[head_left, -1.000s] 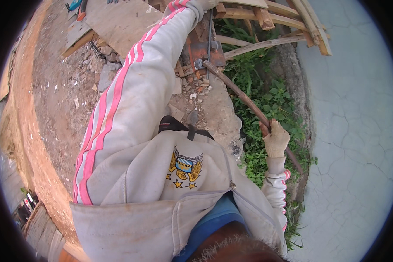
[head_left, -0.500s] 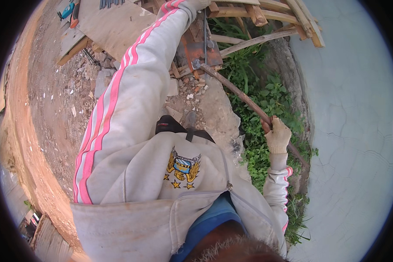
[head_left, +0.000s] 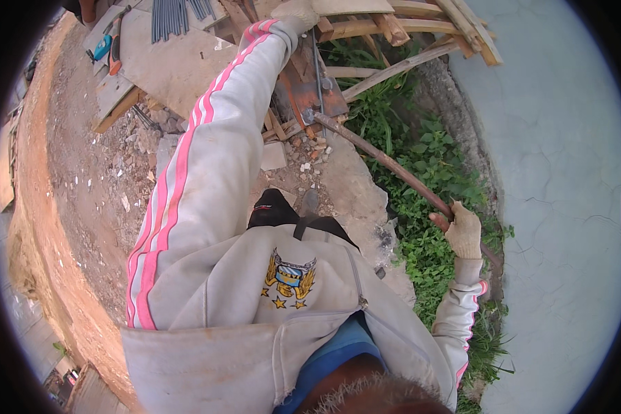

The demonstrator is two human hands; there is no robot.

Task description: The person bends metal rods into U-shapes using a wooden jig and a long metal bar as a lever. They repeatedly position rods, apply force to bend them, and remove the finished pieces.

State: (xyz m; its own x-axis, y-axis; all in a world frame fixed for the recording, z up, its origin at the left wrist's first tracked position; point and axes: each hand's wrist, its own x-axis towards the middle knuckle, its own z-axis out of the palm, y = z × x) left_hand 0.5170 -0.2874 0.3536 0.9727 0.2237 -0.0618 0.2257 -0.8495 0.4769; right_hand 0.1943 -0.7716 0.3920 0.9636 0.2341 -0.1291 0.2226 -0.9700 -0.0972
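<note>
My left hand (head_left: 297,14), in a pale knit glove, reaches to the far end of the workbench, closed around a thin steel rod (head_left: 317,58); its fingers are partly hidden. That rod lies along a rusty metal plate (head_left: 331,102) fixed on the wood. At the right, my gloved right hand (head_left: 464,231) grips a long brown bar (head_left: 393,165). The bar slants from beyond my hand up to the plate, where its metal head (head_left: 308,116) meets the rod's near end; exactly how they engage is too small to tell.
A plywood board (head_left: 162,65) carries an orange-handled hammer (head_left: 114,52), a teal tape measure (head_left: 102,47) and a bundle of steel rods (head_left: 169,19). Timber pieces (head_left: 421,26) jut out at far right. Rubble (head_left: 145,134), green weeds (head_left: 428,159) and a pale wall (head_left: 559,172) surround me.
My right hand has moved a little right and nearer, still gripping the bar. My left hand stays at the rod. The view has shifted, showing more of the far-left board.
</note>
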